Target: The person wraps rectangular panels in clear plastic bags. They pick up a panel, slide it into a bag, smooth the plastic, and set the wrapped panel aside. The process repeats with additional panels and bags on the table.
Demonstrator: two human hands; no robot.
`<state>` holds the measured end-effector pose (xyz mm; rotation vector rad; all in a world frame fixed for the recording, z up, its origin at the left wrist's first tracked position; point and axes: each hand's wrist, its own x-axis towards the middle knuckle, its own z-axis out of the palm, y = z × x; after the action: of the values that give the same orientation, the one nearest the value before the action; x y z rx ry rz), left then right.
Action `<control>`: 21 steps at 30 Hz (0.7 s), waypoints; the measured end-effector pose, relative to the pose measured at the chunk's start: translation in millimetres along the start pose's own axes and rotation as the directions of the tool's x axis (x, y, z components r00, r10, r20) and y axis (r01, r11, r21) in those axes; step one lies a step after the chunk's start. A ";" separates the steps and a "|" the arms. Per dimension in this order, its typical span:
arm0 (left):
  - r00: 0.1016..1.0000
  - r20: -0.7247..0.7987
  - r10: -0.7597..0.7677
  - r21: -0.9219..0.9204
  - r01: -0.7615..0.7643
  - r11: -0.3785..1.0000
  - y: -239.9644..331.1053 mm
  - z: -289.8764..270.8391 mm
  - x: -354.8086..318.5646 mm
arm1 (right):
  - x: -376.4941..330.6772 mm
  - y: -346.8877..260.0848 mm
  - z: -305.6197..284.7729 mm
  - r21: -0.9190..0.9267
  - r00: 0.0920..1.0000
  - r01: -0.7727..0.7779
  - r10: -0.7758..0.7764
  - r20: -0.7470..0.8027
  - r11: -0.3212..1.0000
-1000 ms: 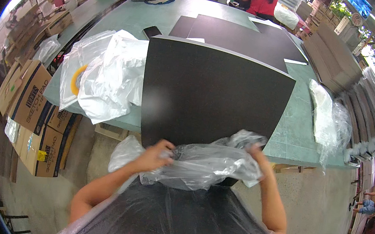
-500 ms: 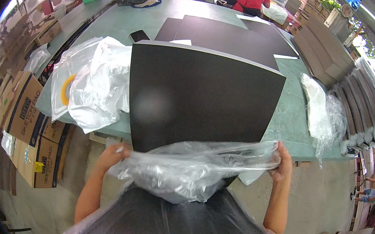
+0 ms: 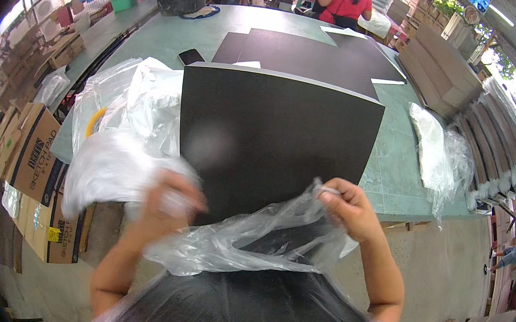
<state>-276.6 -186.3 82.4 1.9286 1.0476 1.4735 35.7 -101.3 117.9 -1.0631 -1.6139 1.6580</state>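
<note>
My right hand [image 3: 349, 208] pinches the edge of a clear plastic bag [image 3: 243, 239] between thumb and fingers. Crumpled, the bag hangs in front of a large black board [image 3: 279, 138] with a pale upper edge, which stands tilted at the table's near side. My left hand [image 3: 171, 199] is smeared by motion at the bag's left end, so its grip is unclear. Beside it is a blurred sheet of white plastic [image 3: 113, 173]. Nearest me spreads a black surface [image 3: 260, 311] under clear film.
More black boards [image 3: 311, 56] lie on the green table [image 3: 394, 192]. Left are plastic bags [image 3: 156, 102], a yellow ring [image 3: 95, 120], a dark flat object [image 3: 191, 57] and cardboard boxes [image 3: 33, 148]. Right are plastic wrap [image 3: 428, 148] and stacked panels [image 3: 495, 147]. A person in red [image 3: 346, 2] is beyond.
My right hand has moved left, drawing the bag's edge inward. My left hand has shifted slightly right, and white plastic beside it has swept down over the table's near-left edge.
</note>
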 end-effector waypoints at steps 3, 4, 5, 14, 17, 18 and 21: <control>0.759 0.652 0.007 0.065 -0.066 0.996 19.1 87.4 8.2 | -12.1 -30.5 20.4 0.000 0.982 0.086 -0.084 0.170 0.996; 0.657 0.753 0.020 0.120 -0.168 0.978 -2.1 106.1 -8.2 | -20.9 -38.8 18.7 0.003 0.981 0.105 -0.104 0.161 0.994; 0.503 0.843 -0.191 0.292 -0.129 0.948 -29.9 110.7 -25.7 | -28.4 -42.1 13.8 0.007 0.981 0.128 -0.127 0.144 0.992; 0.500 0.770 -0.396 0.384 0.132 0.914 -36.8 70.2 7.3 | -29.3 -44.7 14.5 -0.783 0.681 0.450 -0.732 -0.008 0.428; 0.421 0.838 -0.346 0.332 0.110 0.937 26.1 62.3 49.8 | -13.1 -2.7 45.8 -0.729 0.803 0.584 -0.381 0.458 0.356; 0.339 0.858 -0.387 0.386 0.073 0.920 35.2 58.2 53.1 | 0.2 12.9 36.9 -0.721 0.803 0.596 -0.273 0.530 0.353; 0.286 0.785 -0.550 0.595 -0.101 0.797 7.3 32.7 21.7 | -10.3 12.5 8.3 -0.002 0.701 0.301 -0.220 0.678 0.954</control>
<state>-240.8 -170.9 90.8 2.2829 1.0763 -0.3960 35.3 -115.5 106.5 -0.2173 -2.2091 1.8754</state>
